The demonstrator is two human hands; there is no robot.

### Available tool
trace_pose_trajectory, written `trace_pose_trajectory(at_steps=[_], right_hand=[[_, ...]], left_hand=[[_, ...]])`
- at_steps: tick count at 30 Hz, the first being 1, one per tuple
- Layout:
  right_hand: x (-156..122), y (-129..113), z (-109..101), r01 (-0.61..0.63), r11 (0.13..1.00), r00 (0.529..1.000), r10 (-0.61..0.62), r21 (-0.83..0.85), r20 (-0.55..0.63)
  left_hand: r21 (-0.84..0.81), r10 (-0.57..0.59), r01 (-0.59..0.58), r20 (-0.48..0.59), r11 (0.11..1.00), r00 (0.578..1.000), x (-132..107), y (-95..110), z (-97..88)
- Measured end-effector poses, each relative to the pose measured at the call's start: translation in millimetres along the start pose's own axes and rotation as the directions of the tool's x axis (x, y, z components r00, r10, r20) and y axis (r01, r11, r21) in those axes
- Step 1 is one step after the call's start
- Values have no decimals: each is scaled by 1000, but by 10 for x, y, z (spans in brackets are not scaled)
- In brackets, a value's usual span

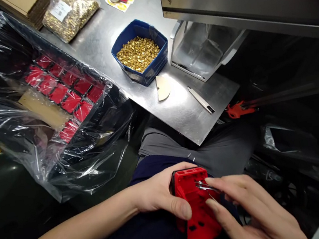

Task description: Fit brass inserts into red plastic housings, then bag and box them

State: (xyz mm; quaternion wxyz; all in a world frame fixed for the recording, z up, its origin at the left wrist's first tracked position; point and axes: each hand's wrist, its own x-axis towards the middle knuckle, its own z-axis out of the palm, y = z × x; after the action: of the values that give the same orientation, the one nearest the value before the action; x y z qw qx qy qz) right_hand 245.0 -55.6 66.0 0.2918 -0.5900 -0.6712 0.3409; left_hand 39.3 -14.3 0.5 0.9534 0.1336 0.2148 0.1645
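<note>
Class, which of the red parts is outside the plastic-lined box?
The red part in the left hand, with the right hand holding a metal piece at it. The other red parts sit grouped inside the box.

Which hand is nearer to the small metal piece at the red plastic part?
Right. The right hand has the metal piece at its fingertips; the left hand is left of it, gripping the red plastic part.

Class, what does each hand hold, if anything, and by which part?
The left hand grips the red part around its left side; the right hand apparently pinches a small metal piece, exactly where is unclear.
</note>
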Motion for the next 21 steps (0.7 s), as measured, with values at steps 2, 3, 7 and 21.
trace_pose_trajectory(at_steps=[2,3,7,21], right_hand=[[-2,-25,45,38,999,999,-38,-1,1],[-8,-30,65,62,998,998,-62,4,21],[-58,-25,136,92,995,993,-94,25,72],[-92,-1,181,127,992,990,-127,10,63]], left_hand=[[13,29,-28,-71,1000,997,-13,-29,0],[24,34,-32,-83,999,996,-22,-39,-3],[46,21,-18,-53,999,998,-56,-48,-14],[86,-6,11,-65,996,998,-54,-26,50]])
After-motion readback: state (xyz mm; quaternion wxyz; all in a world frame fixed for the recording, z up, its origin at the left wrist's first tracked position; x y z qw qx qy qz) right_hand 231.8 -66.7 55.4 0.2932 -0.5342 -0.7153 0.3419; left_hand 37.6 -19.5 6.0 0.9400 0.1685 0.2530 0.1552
